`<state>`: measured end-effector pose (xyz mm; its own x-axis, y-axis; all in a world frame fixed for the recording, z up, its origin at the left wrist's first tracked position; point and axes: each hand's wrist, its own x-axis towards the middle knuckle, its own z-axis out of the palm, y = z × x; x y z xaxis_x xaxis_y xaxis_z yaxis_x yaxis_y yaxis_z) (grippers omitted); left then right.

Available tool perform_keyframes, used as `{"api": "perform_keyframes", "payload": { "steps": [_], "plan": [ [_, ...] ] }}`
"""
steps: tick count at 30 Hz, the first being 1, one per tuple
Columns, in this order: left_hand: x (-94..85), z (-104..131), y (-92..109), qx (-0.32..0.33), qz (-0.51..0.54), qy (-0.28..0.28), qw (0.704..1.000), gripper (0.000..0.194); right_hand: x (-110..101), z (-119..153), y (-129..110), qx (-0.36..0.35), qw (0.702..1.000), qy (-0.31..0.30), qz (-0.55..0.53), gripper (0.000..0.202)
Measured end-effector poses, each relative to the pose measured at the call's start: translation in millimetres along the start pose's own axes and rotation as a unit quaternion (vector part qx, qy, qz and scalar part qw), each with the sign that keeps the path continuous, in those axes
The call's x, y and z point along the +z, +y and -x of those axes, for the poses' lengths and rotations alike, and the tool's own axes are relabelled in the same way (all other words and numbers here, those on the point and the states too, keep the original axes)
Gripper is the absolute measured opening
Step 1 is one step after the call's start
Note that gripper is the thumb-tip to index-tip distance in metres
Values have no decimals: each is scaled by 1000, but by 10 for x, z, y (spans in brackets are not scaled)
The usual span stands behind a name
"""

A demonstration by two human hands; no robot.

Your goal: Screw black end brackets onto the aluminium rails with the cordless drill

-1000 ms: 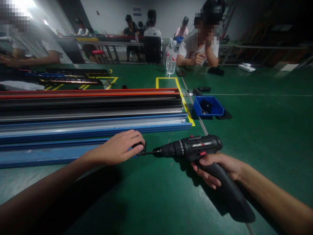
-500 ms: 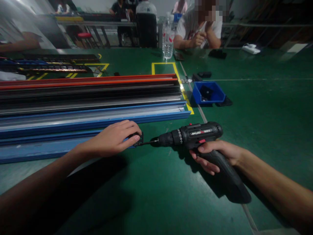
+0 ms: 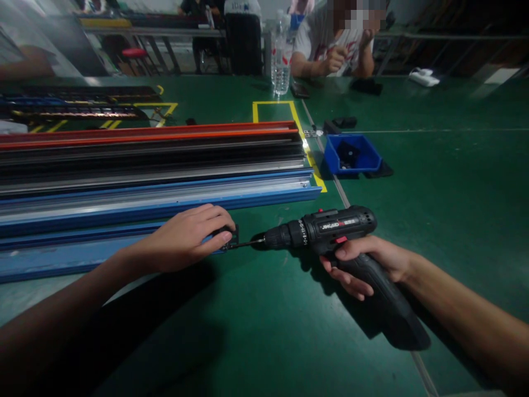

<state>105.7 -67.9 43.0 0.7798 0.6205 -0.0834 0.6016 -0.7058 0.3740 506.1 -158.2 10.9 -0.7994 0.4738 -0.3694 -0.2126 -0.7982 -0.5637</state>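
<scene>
My right hand (image 3: 361, 262) is wrapped round the handle of a black cordless drill (image 3: 326, 226), which lies on its side with its bit pointing left. The thin bit (image 3: 248, 242) reaches a small black end piece (image 3: 235, 234) at the end of the nearest blue rail (image 3: 82, 255). My left hand (image 3: 194, 234) is closed over that rail end and the black piece, with fingertips curled on it. The exact contact between bit and piece is too small to tell.
Beyond lie more blue, black and orange rails (image 3: 165, 135). A blue bin (image 3: 355, 157) with black parts stands behind the drill on the green table (image 3: 454, 220). Plastic bottles (image 3: 282, 60) and a seated person (image 3: 330, 49) are at the far side.
The view has shifted slightly. The drill remains in my right hand and my left hand stays on the rail end, with no clear change of grip.
</scene>
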Motion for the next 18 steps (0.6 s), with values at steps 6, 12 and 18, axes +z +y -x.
{"api": "perform_keyframes", "payload": {
  "steps": [6,12,18],
  "plan": [
    [-14,1,16,0,-1,-3,1000,45,-12,-10,-2,-5,1000,-2,10,31],
    [-26,10,14,5,-2,-1,1000,45,11,-16,-34,3,1000,3,13,28],
    [-6,11,9,8,4,4,1000,43,-28,-32,-13,0,1000,-1,9,31]
  ]
}}
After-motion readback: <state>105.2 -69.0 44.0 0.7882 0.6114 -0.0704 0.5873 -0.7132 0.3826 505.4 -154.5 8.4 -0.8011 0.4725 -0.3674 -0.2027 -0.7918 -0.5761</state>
